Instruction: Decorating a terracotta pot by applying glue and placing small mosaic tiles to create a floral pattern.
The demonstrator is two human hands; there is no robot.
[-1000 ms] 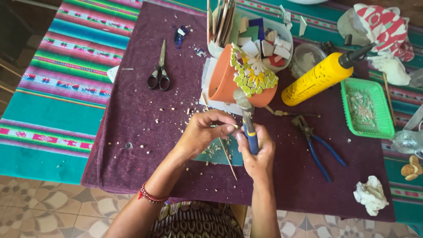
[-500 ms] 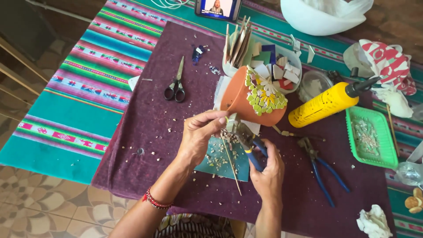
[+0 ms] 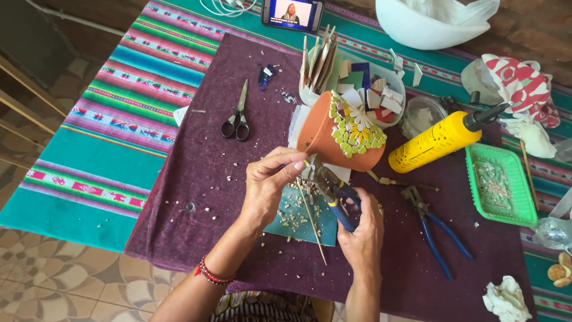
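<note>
Just beyond both hands, terracotta pot (image 3: pixel 325 137) on its side, mosaic flower facing up. Right of them, yellow glue bottle (image 3: pixel 435 142), then spare blue pliers (image 3: pixel 435 229). Right hand (image 3: pixel 360 232) clenched around blue-handled nippers (image 3: pixel 335 194). Left hand (image 3: pixel 271 182) pinching a small tile piece (image 3: pixel 308 162) at the nipper tips, pot rim just beside.

- Table (image 3: pixel 89 173) under a striped cloth, with a purple mat (image 3: pixel 196 197) beneath the fingers (image 3: pixel 286 164).
- Black scissors (image 3: pixel 236 122) left of the fingers.
- Blue-handled pliers (image 3: pixel 432 229) and a green tray (image 3: pixel 500 185) to their right.
- Yellow glue bottle (image 3: pixel 438 142) beyond, right.
</note>
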